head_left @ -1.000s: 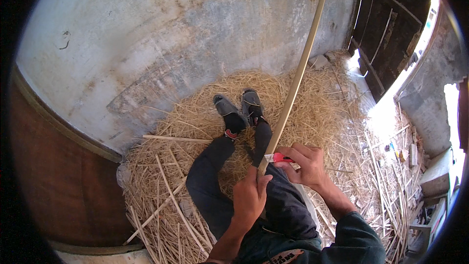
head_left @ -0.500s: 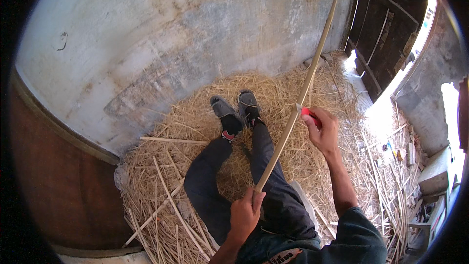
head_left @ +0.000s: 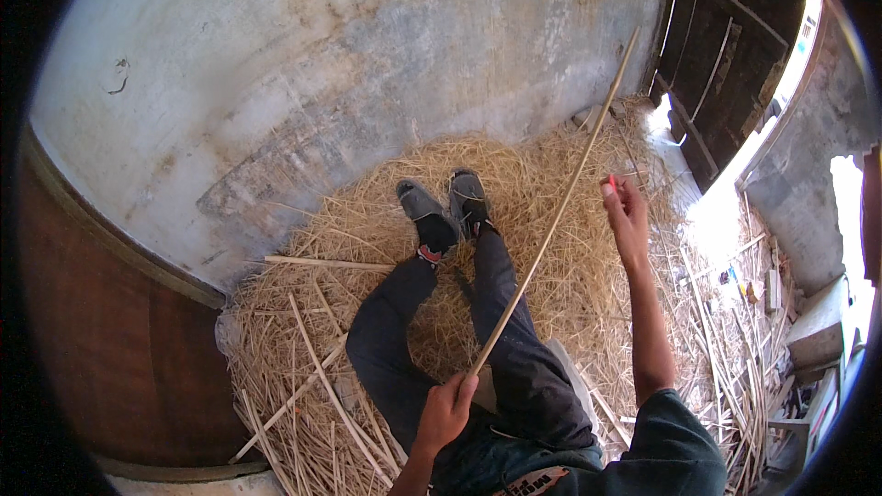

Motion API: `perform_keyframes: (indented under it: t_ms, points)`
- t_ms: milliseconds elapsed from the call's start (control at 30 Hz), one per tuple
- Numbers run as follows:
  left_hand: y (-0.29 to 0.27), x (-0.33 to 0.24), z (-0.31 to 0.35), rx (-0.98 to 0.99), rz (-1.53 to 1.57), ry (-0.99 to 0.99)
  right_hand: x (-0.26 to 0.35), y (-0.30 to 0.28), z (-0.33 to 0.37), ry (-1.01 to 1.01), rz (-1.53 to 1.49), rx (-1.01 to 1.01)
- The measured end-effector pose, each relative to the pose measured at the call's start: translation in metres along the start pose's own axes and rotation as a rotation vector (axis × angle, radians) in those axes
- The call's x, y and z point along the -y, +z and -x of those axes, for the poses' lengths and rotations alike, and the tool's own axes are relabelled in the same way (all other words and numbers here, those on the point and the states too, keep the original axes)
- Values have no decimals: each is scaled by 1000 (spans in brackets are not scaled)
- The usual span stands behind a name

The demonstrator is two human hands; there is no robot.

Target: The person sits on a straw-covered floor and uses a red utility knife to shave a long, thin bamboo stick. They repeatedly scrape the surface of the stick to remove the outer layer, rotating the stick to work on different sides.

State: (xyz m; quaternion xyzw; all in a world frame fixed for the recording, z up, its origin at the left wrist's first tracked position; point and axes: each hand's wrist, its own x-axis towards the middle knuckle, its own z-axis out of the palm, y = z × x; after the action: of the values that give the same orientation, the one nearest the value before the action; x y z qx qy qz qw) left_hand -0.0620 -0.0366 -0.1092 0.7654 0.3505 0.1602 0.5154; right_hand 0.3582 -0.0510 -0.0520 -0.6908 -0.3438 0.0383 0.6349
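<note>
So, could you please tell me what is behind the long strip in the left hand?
Behind the strip are the wall, straw and a dark trouser leg; whatever the strip and left hand directly cover is hidden.

Floor (head_left: 677,163): mostly buried under shavings (head_left: 395,186).
Straw-coloured tangle, two dark shoes (head_left: 423,202) resting on it. Long pale strips (head_left: 290,403) lie crisscrossed at lower left; more strips scattered at right, near a small pale block (head_left: 774,290).
</note>
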Motion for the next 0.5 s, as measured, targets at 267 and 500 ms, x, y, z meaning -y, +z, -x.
perform_keyframes:
  t_ms: [267, 500]
  points:
    - [-9, -4, -21, 365, 586, -219, 53, 30, 48, 216, -237, 323]
    - [-16, -20, -30, 460, 642, -224, 67, 39, 55, 248, -352, 268]
